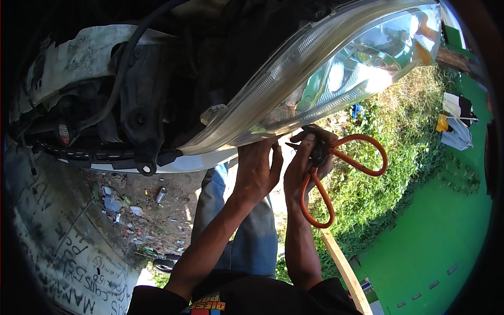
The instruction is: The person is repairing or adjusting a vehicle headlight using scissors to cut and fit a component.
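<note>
Dark-headed hand tool with two big orange loop handles [320, 155] is right up by the lower edge of a long, clear plastic car headlight [315, 79], with the loops splayed apart and pointing away from the light. The right hand [298, 164] has its fingers wrapped around the tool near its head, so that one's definitely gripping; fingers and shadow cover the tip, so can't tell if it's actually touching the headlight. The left hand [256, 170] is just beside it at the headlight's bottom edge, kinda narrow and bunched, but the tips are out of sight, so no clue if they're pinching anything.

Left of the headlight there's a black bracket with a round eyelet [139, 97], a black hose [125, 65] curving past it, and a strip of white body panel [199, 163] just under the light's left end. Below the headlight are blue jeans [254, 236] and litter-strewn brown dirt [176, 210]. Down to its right: leafy green plants [388, 184], a pale wooden plank [341, 260] and a flat bright green area [430, 231] beyond.
</note>
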Action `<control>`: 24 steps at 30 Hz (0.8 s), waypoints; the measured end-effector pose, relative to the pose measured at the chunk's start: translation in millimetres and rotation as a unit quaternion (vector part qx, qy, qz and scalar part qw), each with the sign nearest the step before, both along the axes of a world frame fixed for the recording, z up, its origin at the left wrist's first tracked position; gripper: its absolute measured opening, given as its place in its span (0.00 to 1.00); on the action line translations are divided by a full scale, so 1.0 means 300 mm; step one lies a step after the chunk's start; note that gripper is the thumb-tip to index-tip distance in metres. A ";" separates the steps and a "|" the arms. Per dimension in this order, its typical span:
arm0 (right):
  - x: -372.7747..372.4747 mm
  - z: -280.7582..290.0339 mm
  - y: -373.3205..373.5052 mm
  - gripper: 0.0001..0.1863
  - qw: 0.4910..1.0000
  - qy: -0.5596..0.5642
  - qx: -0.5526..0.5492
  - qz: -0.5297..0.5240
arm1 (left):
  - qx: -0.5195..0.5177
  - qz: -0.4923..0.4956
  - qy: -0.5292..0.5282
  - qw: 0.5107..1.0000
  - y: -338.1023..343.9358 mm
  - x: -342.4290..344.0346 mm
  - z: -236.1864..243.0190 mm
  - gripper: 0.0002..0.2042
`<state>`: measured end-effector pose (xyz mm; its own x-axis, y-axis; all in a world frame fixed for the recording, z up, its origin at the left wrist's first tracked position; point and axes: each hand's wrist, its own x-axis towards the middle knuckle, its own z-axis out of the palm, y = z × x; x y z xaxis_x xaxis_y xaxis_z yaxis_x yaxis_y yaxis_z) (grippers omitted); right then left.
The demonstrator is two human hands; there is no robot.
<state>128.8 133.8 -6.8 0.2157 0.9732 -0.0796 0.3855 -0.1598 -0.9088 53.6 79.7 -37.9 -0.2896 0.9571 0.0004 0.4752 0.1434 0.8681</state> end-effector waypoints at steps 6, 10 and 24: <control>-0.009 0.020 0.021 0.08 0.999 -0.051 -0.014 -0.013 | -0.017 -0.004 -0.006 1.000 0.004 -0.002 0.012 0.10; -0.002 0.031 0.040 0.10 0.997 -0.067 -0.028 -0.006 | -0.026 -0.003 -0.013 1.000 -0.002 -0.011 0.005 0.13; 0.005 0.027 -0.050 0.08 0.999 0.030 -0.015 -0.026 | -0.048 -0.081 -0.020 0.995 0.036 -0.090 0.081 0.18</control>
